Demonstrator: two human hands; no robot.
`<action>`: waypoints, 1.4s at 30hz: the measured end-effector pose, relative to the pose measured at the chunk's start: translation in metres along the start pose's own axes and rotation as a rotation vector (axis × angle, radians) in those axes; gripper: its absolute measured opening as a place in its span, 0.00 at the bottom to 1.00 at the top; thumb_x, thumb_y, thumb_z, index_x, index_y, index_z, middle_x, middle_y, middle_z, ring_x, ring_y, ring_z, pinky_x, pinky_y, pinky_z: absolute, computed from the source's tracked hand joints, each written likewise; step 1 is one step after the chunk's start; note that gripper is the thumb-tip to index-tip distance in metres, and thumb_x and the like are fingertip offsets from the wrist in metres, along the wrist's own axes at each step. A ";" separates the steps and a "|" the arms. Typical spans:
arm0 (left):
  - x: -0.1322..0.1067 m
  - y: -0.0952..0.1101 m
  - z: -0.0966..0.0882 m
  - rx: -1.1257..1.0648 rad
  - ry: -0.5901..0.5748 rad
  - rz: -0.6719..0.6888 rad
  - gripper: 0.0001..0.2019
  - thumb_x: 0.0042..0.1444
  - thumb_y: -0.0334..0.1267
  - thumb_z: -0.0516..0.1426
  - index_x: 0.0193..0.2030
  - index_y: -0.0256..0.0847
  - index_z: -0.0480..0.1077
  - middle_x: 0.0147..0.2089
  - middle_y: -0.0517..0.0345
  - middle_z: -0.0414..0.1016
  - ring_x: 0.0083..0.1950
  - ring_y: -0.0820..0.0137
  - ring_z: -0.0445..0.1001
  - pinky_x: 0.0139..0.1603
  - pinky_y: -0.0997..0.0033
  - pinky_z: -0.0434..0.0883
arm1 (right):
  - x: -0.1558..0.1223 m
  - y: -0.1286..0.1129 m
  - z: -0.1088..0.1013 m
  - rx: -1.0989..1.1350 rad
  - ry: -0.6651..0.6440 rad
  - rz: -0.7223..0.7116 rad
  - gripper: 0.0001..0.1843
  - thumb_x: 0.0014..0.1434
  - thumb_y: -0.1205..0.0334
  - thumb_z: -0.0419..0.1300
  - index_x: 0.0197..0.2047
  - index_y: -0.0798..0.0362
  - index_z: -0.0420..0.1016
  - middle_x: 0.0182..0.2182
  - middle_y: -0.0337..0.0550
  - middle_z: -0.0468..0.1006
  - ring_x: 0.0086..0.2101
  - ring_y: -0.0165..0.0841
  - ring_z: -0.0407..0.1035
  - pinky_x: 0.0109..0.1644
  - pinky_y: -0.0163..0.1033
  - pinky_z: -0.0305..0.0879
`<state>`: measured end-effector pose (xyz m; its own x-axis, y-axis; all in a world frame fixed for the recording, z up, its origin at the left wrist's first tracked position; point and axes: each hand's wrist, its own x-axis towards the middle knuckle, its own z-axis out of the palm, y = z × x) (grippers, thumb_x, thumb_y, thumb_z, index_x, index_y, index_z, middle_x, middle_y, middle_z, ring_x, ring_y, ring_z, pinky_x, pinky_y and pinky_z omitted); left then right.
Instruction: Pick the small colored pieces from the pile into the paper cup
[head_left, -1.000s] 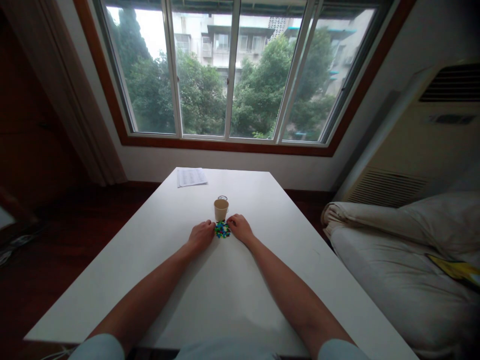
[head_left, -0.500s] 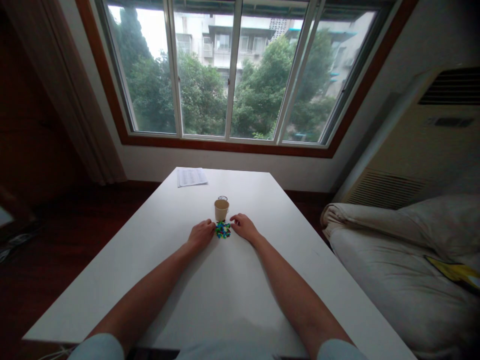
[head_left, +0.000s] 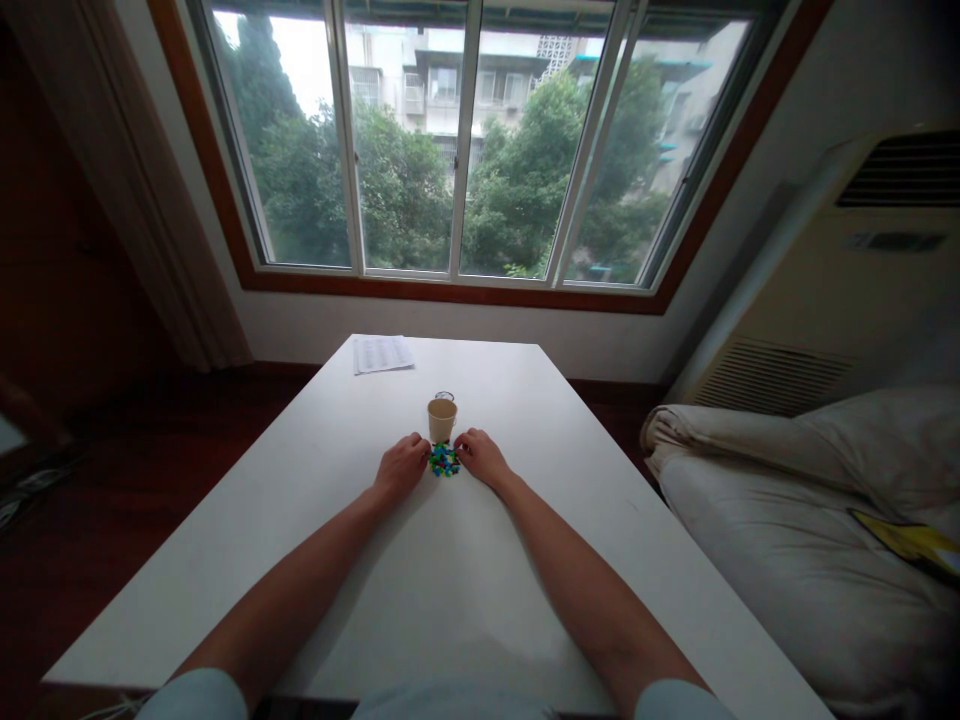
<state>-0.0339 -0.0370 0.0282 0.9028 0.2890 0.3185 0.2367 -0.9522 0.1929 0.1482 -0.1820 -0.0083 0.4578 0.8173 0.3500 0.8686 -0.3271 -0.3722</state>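
Note:
A small heap of blue and green pieces (head_left: 443, 460) lies on the white table (head_left: 450, 580), just in front of a tan paper cup (head_left: 442, 419). My left hand (head_left: 401, 466) rests on the table at the heap's left side, fingers curled against it. On the right side of the heap lies my right hand (head_left: 481, 457), fingers also curled and touching it. Whether either hand grips any pieces is too small to tell. A small dark ring-like thing (head_left: 445, 396) sits behind the cup.
A printed sheet of paper (head_left: 382, 353) lies at the table's far left corner. A bed with pale bedding (head_left: 810, 520) stands close to the table's right edge. Behind the table is a wide window (head_left: 465, 150); dark floor (head_left: 112, 500) lies to the left.
My right hand drew a little away from the heap, then came back against it. The heap looks slightly tighter. My left hand has barely moved.

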 end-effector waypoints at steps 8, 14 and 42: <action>0.000 0.001 0.001 -0.034 0.047 -0.007 0.10 0.68 0.37 0.48 0.41 0.45 0.70 0.41 0.56 0.74 0.43 0.68 0.71 0.41 0.71 0.63 | -0.001 -0.002 -0.002 0.003 0.007 -0.016 0.07 0.63 0.67 0.58 0.40 0.52 0.78 0.36 0.44 0.72 0.41 0.34 0.64 0.46 0.36 0.57; 0.000 -0.003 0.005 -0.085 0.120 -0.001 0.09 0.68 0.37 0.48 0.40 0.45 0.69 0.40 0.58 0.74 0.40 0.69 0.72 0.37 0.72 0.62 | -0.002 -0.004 0.000 0.005 0.015 -0.017 0.08 0.63 0.66 0.58 0.40 0.51 0.79 0.36 0.43 0.72 0.41 0.33 0.64 0.45 0.35 0.57; 0.044 0.003 0.000 -0.415 0.430 -0.045 0.14 0.65 0.31 0.47 0.44 0.43 0.73 0.48 0.53 0.72 0.49 0.68 0.72 0.53 0.67 0.70 | -0.002 -0.006 0.000 0.037 0.014 0.006 0.07 0.64 0.66 0.58 0.38 0.51 0.78 0.35 0.42 0.73 0.39 0.33 0.65 0.44 0.35 0.58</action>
<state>0.0072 -0.0275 0.0425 0.6483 0.4251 0.6317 0.0333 -0.8447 0.5342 0.1421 -0.1818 -0.0069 0.4659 0.8085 0.3595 0.8582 -0.3139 -0.4061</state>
